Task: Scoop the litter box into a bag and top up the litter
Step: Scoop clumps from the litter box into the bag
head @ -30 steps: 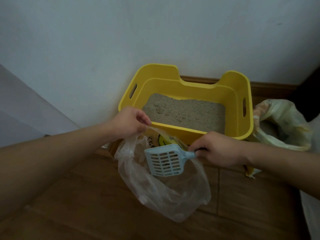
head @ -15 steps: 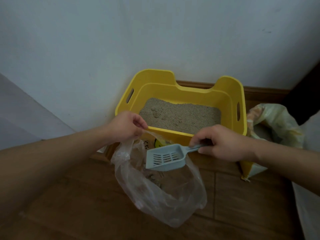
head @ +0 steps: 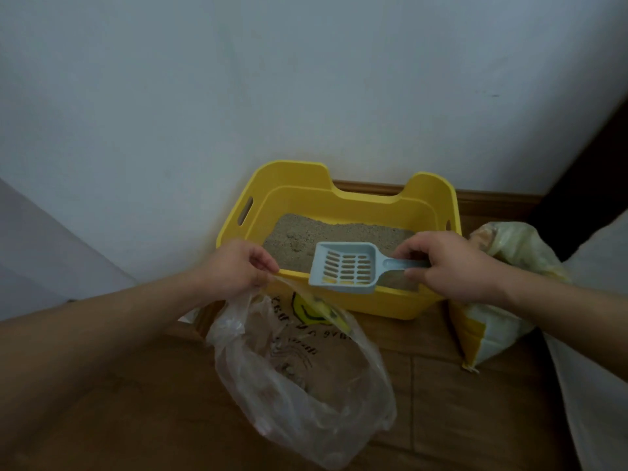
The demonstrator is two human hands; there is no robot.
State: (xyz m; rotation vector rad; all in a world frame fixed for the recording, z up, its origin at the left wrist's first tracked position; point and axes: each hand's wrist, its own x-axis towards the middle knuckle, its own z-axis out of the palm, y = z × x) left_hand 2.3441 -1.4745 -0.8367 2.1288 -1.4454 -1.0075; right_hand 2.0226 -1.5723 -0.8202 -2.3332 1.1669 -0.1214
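A yellow litter box (head: 360,198) stands against the wall, holding grey-beige litter (head: 339,234). My right hand (head: 448,263) grips the handle of a pale blue slotted scoop (head: 345,268), which hovers over the box's front rim, its blade empty. My left hand (head: 238,266) pinches the rim of a clear plastic bag (head: 299,375) at the box's front left corner. The bag hangs open in front of the box, with some clumped litter at its bottom.
An open yellow-and-white litter sack (head: 499,294) leans beside the box on the right. The floor (head: 458,402) is brown wood with a wooden skirting board (head: 496,202) along the white wall. A pale panel (head: 51,246) stands at the left, a white surface (head: 598,351) at the right.
My right hand has lifted the scoop out of the bag and carried it back over the litter box's front rim. My left hand still holds the bag open.
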